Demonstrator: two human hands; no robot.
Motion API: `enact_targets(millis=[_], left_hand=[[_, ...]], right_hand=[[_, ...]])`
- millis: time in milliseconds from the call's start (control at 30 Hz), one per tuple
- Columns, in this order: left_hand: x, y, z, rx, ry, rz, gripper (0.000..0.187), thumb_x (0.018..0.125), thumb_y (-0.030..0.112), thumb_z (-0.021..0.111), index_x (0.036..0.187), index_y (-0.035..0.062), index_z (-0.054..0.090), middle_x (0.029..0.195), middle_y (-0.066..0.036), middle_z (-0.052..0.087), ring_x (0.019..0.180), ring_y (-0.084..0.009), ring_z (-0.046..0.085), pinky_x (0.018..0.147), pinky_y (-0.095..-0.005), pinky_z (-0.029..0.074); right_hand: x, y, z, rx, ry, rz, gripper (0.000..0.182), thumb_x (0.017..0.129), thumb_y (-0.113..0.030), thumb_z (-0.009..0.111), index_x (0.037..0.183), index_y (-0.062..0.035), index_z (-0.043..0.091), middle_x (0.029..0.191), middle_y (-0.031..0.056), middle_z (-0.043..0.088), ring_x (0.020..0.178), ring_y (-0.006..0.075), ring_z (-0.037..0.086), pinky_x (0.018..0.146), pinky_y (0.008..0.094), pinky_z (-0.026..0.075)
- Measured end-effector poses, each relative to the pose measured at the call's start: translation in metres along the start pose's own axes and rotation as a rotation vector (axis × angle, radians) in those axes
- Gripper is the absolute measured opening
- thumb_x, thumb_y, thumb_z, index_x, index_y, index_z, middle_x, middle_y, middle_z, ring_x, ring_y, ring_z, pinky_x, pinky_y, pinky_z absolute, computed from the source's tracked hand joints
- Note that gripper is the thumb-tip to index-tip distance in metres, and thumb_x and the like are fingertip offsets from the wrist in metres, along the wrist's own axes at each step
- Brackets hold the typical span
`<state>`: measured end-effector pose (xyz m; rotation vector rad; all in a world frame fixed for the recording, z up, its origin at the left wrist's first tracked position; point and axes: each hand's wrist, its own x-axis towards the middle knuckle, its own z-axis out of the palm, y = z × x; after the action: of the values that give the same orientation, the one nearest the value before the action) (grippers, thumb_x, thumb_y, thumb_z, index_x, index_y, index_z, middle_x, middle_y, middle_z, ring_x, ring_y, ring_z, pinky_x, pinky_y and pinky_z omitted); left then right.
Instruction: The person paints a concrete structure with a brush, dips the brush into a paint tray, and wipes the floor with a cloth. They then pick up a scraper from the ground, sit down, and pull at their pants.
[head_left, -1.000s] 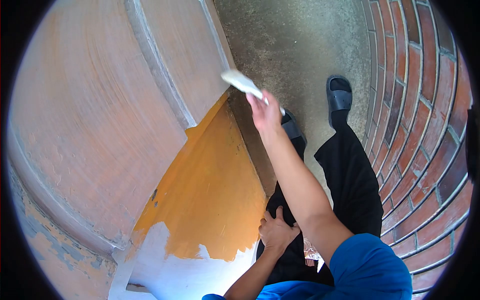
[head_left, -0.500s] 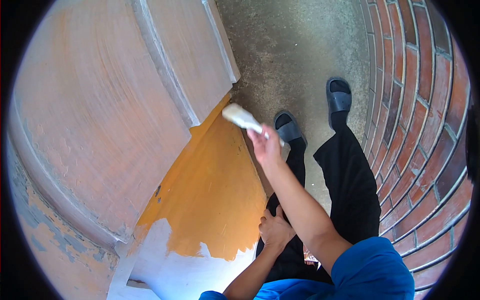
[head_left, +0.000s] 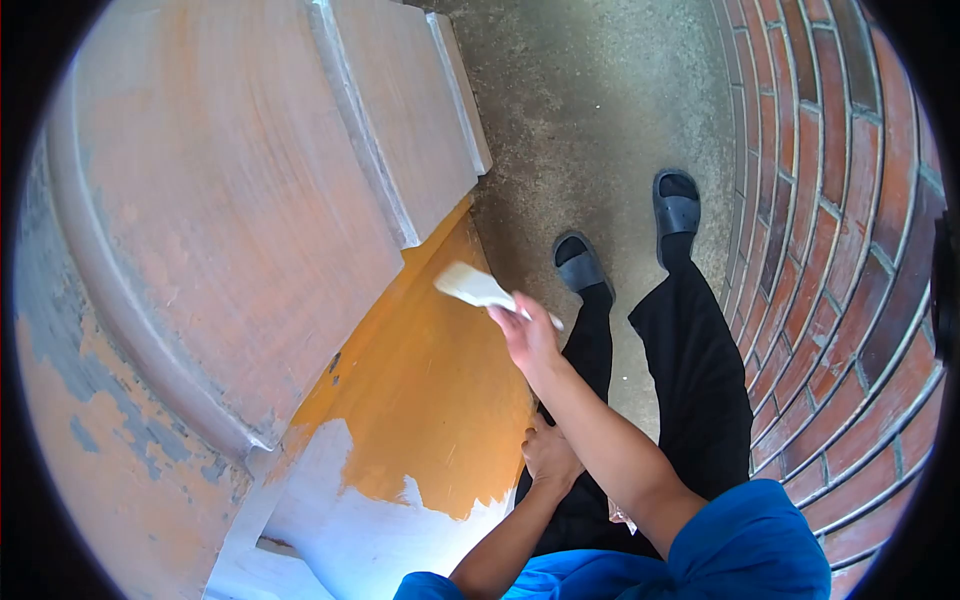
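Note:
My right hand (head_left: 530, 335) is closed around the white handle of a paintbrush (head_left: 480, 288). The flat brush points left, its pale bristles in front of the orange-brown part of a panel (head_left: 430, 390). Lower down, that panel is white (head_left: 380, 535), with a ragged line between the two colours. On my knee, beside the panel's edge, rests my left hand (head_left: 552, 458) with nothing seen in it. Its fingers lie over the black trousers and are partly hidden by my right forearm.
Above the panel juts a wide, pinkish, moulded surface (head_left: 240, 230) with raised ridges and peeling grey patches at the left. A curved brick wall (head_left: 830, 250) runs along the right. My feet, in grey slides (head_left: 678, 212), stand on a concrete floor (head_left: 600, 90).
My right hand and the paintbrush have moved slightly down, away from the panel's upper corner. The view has shifted a little. My left hand stays at the knee.

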<state>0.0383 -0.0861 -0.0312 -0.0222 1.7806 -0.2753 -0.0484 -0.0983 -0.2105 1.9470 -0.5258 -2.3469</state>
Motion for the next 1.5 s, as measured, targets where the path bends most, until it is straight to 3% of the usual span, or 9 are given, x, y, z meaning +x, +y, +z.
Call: enact_targets(millis=[200,367,600,700,867,967,1100,1233,1500], left_hand=[[-0.006,0.017,-0.026,-0.070,-0.090,-0.093,0.075,0.075,0.055,0.064,0.134,0.0102,0.051,0.123,-0.025,0.050,0.111,-0.0446,0.057,0.089,-0.0509,0.051],[-0.012,0.020,-0.029,-0.053,-0.042,-0.093,0.078,0.073,0.053,0.068,0.136,0.0102,0.053,0.127,-0.026,0.050,0.110,-0.0440,0.058,0.090,-0.0499,0.051],[-0.016,0.022,-0.030,-0.075,-0.042,-0.128,0.076,0.074,0.053,0.068,0.135,0.0103,0.052,0.127,-0.024,0.050,0.115,-0.0447,0.056,0.095,-0.0498,0.049],[-0.025,0.023,-0.043,-0.112,-0.034,-0.118,0.071,0.077,0.051,0.066,0.132,0.0085,0.052,0.126,-0.023,0.050,0.117,-0.0440,0.055,0.096,-0.0497,0.048],[-0.008,0.012,-0.017,-0.197,0.053,-0.114,0.076,0.076,0.052,0.067,0.138,0.0107,0.050,0.133,-0.024,0.049,0.122,-0.0419,0.054,0.100,-0.0478,0.047],[-0.018,0.006,-0.029,-0.205,0.005,-0.054,0.076,0.077,0.052,0.066,0.141,0.0153,0.049,0.137,-0.023,0.047,0.125,-0.0421,0.052,0.102,-0.0490,0.045],[-0.032,-0.015,-0.019,-0.309,0.034,0.032,0.072,0.079,0.053,0.064,0.144,0.0253,0.047,0.140,-0.023,0.047,0.127,-0.0416,0.050,0.106,-0.0511,0.041],[-0.058,-0.036,-0.019,-0.294,0.156,0.083,0.070,0.081,0.050,0.061,0.144,0.0224,0.047,0.139,-0.019,0.052,0.130,-0.0350,0.050,0.107,-0.0482,0.041],[-0.115,-0.098,-0.001,-0.489,0.240,0.119,0.063,0.084,0.046,0.058,0.139,0.0147,0.053,0.132,-0.018,0.060,0.126,-0.0351,0.054,0.108,-0.0457,0.041]], right_hand=[[-0.051,-0.064,0.072,-0.307,-0.194,-0.474,0.024,0.095,-0.007,0.062,0.117,0.0025,0.060,0.110,0.0149,0.066,0.091,0.0250,0.069,0.081,0.0370,0.062],[-0.076,-0.092,0.250,-0.806,-0.840,-1.423,0.029,0.088,-0.003,0.071,0.116,0.0037,0.067,0.117,0.0161,0.069,0.101,0.0159,0.068,0.087,0.0278,0.055],[-0.105,-0.081,0.372,-0.928,-1.137,-1.856,0.026,0.085,-0.004,0.074,0.111,-0.0049,0.071,0.113,0.0121,0.071,0.092,0.0173,0.071,0.079,0.0273,0.058],[-0.144,-0.057,0.305,-0.896,-1.369,-1.636,0.039,0.082,0.005,0.072,0.118,-0.0072,0.068,0.116,0.0160,0.069,0.091,0.0203,0.071,0.075,0.0302,0.060],[-0.248,-0.043,0.167,-1.342,-1.543,-1.442,0.017,0.074,-0.009,0.082,0.086,-0.0045,0.071,0.107,0.0158,0.070,0.105,0.0319,0.068,0.089,0.0404,0.058],[-0.287,-0.049,0.190,-1.312,-1.452,-1.526,0.020,0.072,-0.010,0.083,0.086,-0.0034,0.071,0.110,0.0188,0.070,0.105,0.0337,0.068,0.088,0.0407,0.058],[-0.302,-0.047,0.327,-0.901,-1.345,-1.713,0.041,0.080,0.000,0.077,0.118,-0.0047,0.063,0.125,0.0232,0.063,0.098,0.0279,0.071,0.081,0.0351,0.060],[-0.338,-0.019,0.433,-0.780,-1.262,-1.825,0.020,0.083,-0.007,0.076,0.102,-0.0047,0.071,0.116,0.0194,0.068,0.099,0.0275,0.071,0.083,0.0315,0.058],[-0.402,0.064,0.244,-1.135,-1.699,-1.651,0.017,0.079,-0.008,0.078,0.088,-0.0044,0.065,0.137,0.0182,0.056,0.124,0.0349,0.057,0.100,0.0383,0.054]])
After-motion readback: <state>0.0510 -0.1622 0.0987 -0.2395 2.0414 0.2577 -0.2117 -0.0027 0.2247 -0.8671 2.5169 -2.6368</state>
